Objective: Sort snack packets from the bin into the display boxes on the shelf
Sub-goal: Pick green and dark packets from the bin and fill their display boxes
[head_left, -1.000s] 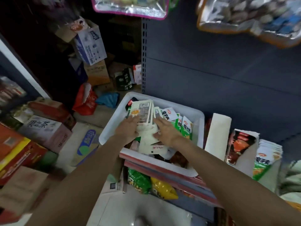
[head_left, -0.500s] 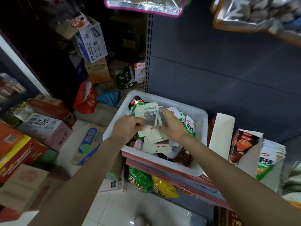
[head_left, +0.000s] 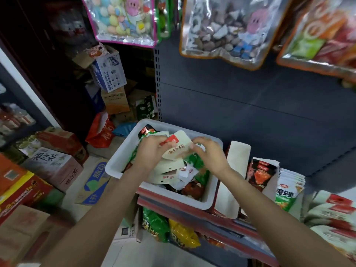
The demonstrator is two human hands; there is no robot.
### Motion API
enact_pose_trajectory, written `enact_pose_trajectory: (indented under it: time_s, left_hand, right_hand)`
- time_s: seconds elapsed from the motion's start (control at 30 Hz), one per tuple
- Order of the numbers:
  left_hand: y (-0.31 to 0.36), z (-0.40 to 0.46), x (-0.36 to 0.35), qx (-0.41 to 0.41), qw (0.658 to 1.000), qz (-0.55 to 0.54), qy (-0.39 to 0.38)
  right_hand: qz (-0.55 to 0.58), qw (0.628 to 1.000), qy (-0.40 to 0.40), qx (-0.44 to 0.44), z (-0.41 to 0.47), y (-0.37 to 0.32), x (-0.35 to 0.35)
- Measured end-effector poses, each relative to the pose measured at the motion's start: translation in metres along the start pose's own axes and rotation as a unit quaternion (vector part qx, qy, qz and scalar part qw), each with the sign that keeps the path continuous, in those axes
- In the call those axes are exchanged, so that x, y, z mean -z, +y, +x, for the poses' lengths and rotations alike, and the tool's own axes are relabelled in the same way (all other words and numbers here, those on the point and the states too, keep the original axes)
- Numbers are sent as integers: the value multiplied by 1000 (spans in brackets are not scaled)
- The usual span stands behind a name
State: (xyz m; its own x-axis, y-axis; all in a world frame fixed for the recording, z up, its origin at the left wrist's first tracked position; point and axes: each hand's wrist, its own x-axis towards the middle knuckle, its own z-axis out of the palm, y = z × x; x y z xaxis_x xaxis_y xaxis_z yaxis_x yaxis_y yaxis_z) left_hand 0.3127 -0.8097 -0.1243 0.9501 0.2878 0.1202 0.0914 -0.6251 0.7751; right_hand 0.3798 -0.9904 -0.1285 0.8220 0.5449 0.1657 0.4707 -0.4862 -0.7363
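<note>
Cream packet [head_left: 178, 146] with red corner and dark script is held above the white bin [head_left: 117, 160], tilted, between both hands. Left hand [head_left: 152, 151] grips its left end, fingers curled round it, thumb on the red corner. Right hand [head_left: 211, 154] pinches the right edge, fingers bent down; packet edge there is blurred. Under the hands the bin holds a loose pile of packets [head_left: 185, 171]: cream, white, green, a dark red one at the near side, one dark one at the far left corner. Bin sits on the red-edged shelf [head_left: 173, 208], against the grey back panel [head_left: 250, 105].

Just right of the bin: display boxes in a row, first a white box [head_left: 234, 170] with flap up, then a box of dark red packets [head_left: 263, 173], then green-white packets [head_left: 287, 191] standing upright. More cream packs with red labels [head_left: 333, 214] at far right.

Below the shelf: green bag [head_left: 154, 224] and yellow bag [head_left: 183, 236]. Hanging toy bags [head_left: 227, 27] above. Cartons [head_left: 52, 162] stacked on the floor at left, red plastic bag [head_left: 100, 130] behind them.
</note>
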Motion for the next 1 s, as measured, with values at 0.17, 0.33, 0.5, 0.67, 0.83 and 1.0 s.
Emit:
enact_pose_trajectory:
  time_s: [0.17,0.33,0.5,0.67,0.83,1.0]
  left_hand:
    - [68,-4,-44,-4,993,-117,0]
    - [137,-16,-109,-41,983,-170,-49]
    - [183,-32,-193,-29,972,-219,-75]
    - [210,-59,-261,-9,975,-154,-159]
    - [212,-78,-291,-69,960,-45,-267]
    - [215,-87,-298,-55,955,-17,-292]
  right_hand:
    - [77,997,19,-17,-48,16,71]
    - [29,996,66,-49,-98,58,141]
    - [-24,984,164,-73,-154,96,199]
    - [73,957,261,-102,-198,132,236]
    - [161,936,291,-113,-224,152,256]
    - [226,919,302,-114,-233,159,266]
